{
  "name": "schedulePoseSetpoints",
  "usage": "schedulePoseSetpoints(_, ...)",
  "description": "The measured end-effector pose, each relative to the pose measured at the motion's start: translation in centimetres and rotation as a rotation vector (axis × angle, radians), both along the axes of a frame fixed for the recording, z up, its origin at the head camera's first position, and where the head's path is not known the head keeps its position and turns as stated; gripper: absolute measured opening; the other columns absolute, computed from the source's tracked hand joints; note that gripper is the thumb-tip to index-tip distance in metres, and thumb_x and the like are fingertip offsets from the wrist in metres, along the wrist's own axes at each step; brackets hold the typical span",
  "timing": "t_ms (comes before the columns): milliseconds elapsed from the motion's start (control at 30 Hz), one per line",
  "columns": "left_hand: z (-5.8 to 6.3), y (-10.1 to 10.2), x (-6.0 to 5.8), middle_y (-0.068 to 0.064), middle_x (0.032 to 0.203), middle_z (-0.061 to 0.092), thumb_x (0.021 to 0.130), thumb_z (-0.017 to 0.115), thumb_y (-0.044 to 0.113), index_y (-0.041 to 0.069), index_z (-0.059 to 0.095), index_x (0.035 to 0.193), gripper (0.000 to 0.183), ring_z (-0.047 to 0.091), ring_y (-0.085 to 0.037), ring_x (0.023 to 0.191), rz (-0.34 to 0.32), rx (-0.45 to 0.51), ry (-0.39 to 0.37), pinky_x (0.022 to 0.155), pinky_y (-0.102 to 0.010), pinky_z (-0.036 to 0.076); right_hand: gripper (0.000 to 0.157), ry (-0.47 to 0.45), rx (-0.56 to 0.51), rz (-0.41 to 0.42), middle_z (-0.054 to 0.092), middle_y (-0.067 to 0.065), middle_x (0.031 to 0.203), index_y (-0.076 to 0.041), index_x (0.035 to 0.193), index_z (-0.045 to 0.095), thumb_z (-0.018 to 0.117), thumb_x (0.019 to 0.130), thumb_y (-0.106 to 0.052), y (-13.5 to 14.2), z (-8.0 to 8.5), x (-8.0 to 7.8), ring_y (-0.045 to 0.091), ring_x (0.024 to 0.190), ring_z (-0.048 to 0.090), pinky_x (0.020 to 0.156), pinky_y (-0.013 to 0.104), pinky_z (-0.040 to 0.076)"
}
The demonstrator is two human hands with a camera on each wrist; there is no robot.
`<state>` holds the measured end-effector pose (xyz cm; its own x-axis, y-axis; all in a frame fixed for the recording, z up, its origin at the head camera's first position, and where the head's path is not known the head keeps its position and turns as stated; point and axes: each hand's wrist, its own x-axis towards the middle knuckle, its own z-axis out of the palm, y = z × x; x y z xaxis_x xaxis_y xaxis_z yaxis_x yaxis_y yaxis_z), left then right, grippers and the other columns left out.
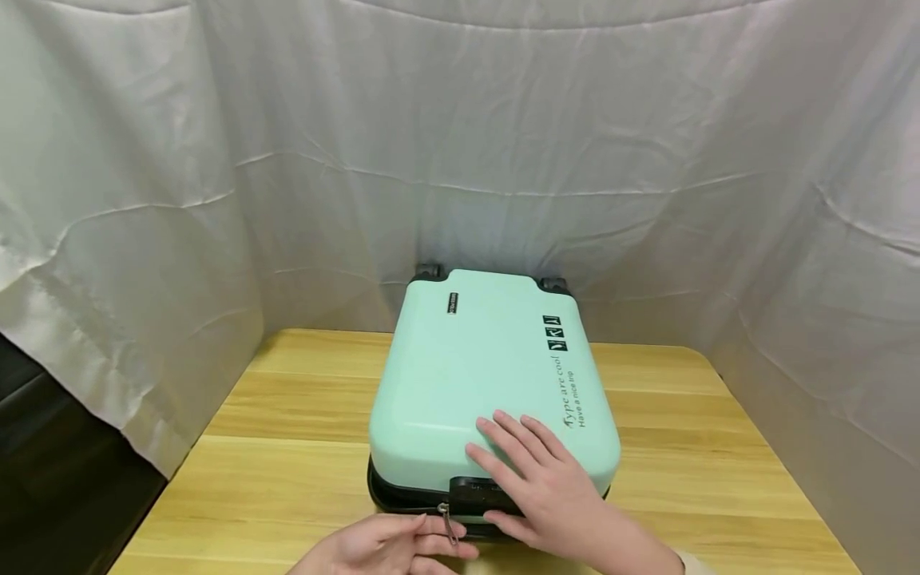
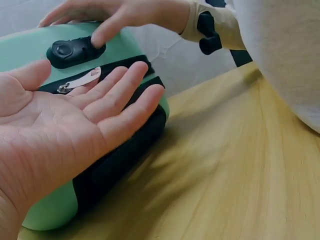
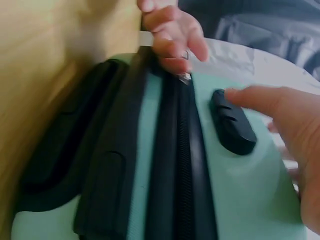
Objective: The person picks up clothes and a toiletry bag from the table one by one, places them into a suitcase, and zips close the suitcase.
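Note:
A mint-green hard-shell suitcase [image 1: 460, 375] lies flat on the wooden table, its wheels toward the back curtain. Palm up at its near edge, my left hand [image 1: 391, 547] has its fingers extended under the metal zipper pull [image 2: 82, 81], which lies across them. The thumb stands apart from the pull. My right hand [image 1: 549, 487] rests on the lid near the front corner with fingers spread. Its thumb touches the end of the black combination lock [image 3: 232, 122]. Black zipper tape [image 3: 185, 165] runs along the side between the two shells.
The suitcase's black side handle [image 3: 107, 195] is on the table-facing shell. Wooden table [image 1: 719, 479] surface extends to both sides. Pale grey curtains [image 1: 503, 120] hang behind and at the sides, with something black [image 1: 57, 471] at the lower left.

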<state>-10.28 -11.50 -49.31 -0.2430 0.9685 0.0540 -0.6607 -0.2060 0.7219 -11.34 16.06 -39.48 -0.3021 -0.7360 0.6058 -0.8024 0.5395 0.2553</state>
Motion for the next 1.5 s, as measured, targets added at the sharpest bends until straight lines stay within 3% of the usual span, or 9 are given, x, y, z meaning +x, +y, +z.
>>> schedulePoseSetpoints(133,-0.2,0.4,0.0,0.003,0.143,0.052,0.109,0.009,0.028,0.019,0.044,0.139,0.047,0.056,-0.004,0.123,0.003,0.006,0.017,0.106,-0.023,0.043,0.108,0.039,0.04,-0.091,0.042,0.013,0.153,-0.016,0.147,0.044,0.088,0.056,-0.053,-0.6,-0.8,0.2,0.035,0.137,0.044,0.108,0.048,0.032)
schedulePoseSetpoints(267,-0.5,0.7,0.2,0.007,0.134,0.058,0.109,0.011,0.027,0.021,0.048,0.131,0.044,0.058,-0.003,0.117,0.03,0.011,0.043,0.102,-0.021,0.046,0.117,0.054,0.041,-0.125,0.041,0.012,0.154,-0.021,0.148,0.043,0.092,0.048,-0.054,-0.9,-1.3,0.2,0.036,0.138,0.042,0.107,0.049,0.034)
schedulePoseSetpoints(467,-0.1,0.9,0.4,0.008,0.12,0.064,0.109,0.021,0.026,0.019,0.056,0.121,0.037,0.061,-0.003,0.109,0.163,-0.049,0.105,0.095,-0.019,0.048,0.113,0.093,-0.003,-0.109,0.045,0.012,0.151,-0.022,0.145,0.048,0.094,0.046,-0.051,-1.0,-1.2,-0.1,0.035,0.135,0.047,0.103,0.05,0.037)
schedulePoseSetpoints(567,0.4,1.0,0.5,0.01,0.113,0.065,0.108,0.028,0.029,0.02,0.058,0.115,0.032,0.06,-0.001,0.102,0.218,-0.103,0.088,0.091,-0.018,0.049,0.113,0.112,-0.026,-0.094,0.047,0.013,0.149,-0.02,0.143,0.05,0.095,0.043,-0.05,-1.0,-1.1,-0.3,0.036,0.133,0.049,0.102,0.05,0.038)
schedulePoseSetpoints(733,1.0,1.0,0.6,0.015,0.102,0.066,0.107,0.034,0.032,0.024,0.06,0.107,0.027,0.06,0.003,0.089,0.265,-0.171,0.038,0.078,-0.015,0.047,0.112,0.126,-0.057,-0.08,0.05,0.014,0.147,-0.019,0.142,0.052,0.095,0.042,-0.047,-1.1,-1.0,-0.6,0.035,0.13,0.051,0.1,0.05,0.039)
schedulePoseSetpoints(1000,1.1,0.6,1.3,0.018,0.093,0.066,0.106,0.038,0.029,0.024,0.061,0.101,0.024,0.059,0.005,0.08,0.338,-0.207,0.068,0.071,-0.013,0.045,0.107,0.142,-0.072,-0.066,0.053,0.015,0.144,-0.018,0.139,0.055,0.093,0.043,-0.046,-1.1,-1.2,-0.5,0.035,0.128,0.053,0.099,0.05,0.039)
schedulePoseSetpoints(1300,1.5,-0.9,1.1,0.015,0.093,0.063,0.107,0.033,0.024,0.022,0.058,0.099,0.027,0.057,0.003,0.081,0.311,-0.168,0.064,0.073,-0.012,0.046,0.106,0.151,-0.084,-0.056,0.053,0.016,0.143,-0.016,0.138,0.056,0.092,0.043,-0.048,-1.1,-1.4,-0.6,0.036,0.128,0.053,0.099,0.05,0.038)
schedulePoseSetpoints(1500,1.6,-1.8,0.9,0.014,0.092,0.062,0.108,0.029,0.022,0.023,0.059,0.099,0.031,0.056,0.002,0.081,0.296,-0.158,0.015,0.074,-0.012,0.046,0.105,0.193,-0.088,-0.052,0.054,0.017,0.141,-0.015,0.137,0.058,0.09,0.042,-0.048,-1.1,-1.5,-0.9,0.037,0.126,0.055,0.097,0.051,0.04)
